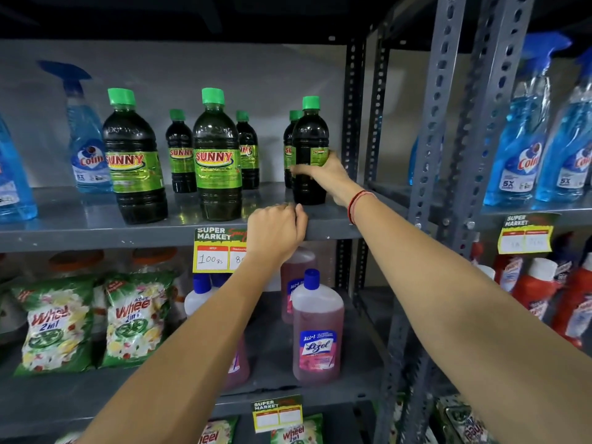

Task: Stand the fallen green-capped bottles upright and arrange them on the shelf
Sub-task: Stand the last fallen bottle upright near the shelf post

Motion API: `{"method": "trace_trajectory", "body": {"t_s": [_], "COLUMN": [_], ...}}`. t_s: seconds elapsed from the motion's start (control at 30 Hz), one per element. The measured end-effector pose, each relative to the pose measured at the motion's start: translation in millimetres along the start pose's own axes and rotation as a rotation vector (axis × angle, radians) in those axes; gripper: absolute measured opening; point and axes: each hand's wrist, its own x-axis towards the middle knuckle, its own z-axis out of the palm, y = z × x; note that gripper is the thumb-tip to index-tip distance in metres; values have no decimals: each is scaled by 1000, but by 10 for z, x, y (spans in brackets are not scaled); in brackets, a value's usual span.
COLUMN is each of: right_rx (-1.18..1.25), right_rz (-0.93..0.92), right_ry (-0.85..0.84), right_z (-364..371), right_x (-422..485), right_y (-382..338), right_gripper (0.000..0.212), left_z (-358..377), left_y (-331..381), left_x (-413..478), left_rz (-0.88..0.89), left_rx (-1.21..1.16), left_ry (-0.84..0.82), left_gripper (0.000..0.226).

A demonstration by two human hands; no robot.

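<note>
Six green-capped bottles stand upright on the grey shelf (96, 233), none lying down. One of them, the rightmost front bottle (310, 145), sits at the right end of the shelf, close to the slotted upright post (352, 107). The right hand (323, 174) is wrapped round its lower label area from the right side: the fingers (299, 170) curl across the front of the dark body while the palm presses the bottle's right flank, so the grip is closed on it. The base of this bottle appears to rest on the shelf surface. A red thread band (358, 203) circles the right wrist.

Just behind and to the left of the held bottle, a second bottle (290, 145) is partly hidden by it. Further left stand the middle front bottle (217, 161), two smaller-looking ones at the back (181, 152) (248, 149), and the left front bottle (134, 161).

The left hand (277, 230) is curled over the front lip of the shelf, fingers bent and holding no bottle, just right of a yellow price tag (217, 251).

Blue spray bottles (86, 149) stand at the left of the same shelf. Below are green detergent packets (134, 318) and a pink cleaner bottle (317, 328).
</note>
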Motion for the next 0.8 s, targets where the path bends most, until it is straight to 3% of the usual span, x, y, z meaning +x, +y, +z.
{"method": "trace_trajectory", "body": {"t_s": [0.1, 0.27, 0.37, 0.5, 0.67, 0.8], "right_rx": [85, -208, -139, 54, -122, 32], "right_rz": [31, -52, 13, 101, 18, 96], "right_ry": [-109, 57, -15, -130, -77, -305], "right_z": [-97, -128, -47, -142, -188, -266], "right_x": [-2, -27, -19, -1, -37, -90], "right_y": [90, 118, 117, 207, 223, 164], "right_gripper": [59, 87, 98, 66, 89, 57], "left_z": [7, 13, -3, -2, -4, -10], "left_y": [2, -2, 8, 15, 10, 18], "left_x": [4, 2, 2, -4, -7, -5], "left_rz": [-8, -10, -9, -15, -5, -6], "left_rx": [-5, -21, -28, -29, -33, -37], "left_ry": [-10, -30, -26, -14, -4, -6], "left_gripper": [49, 49, 48, 47, 48, 47]}}
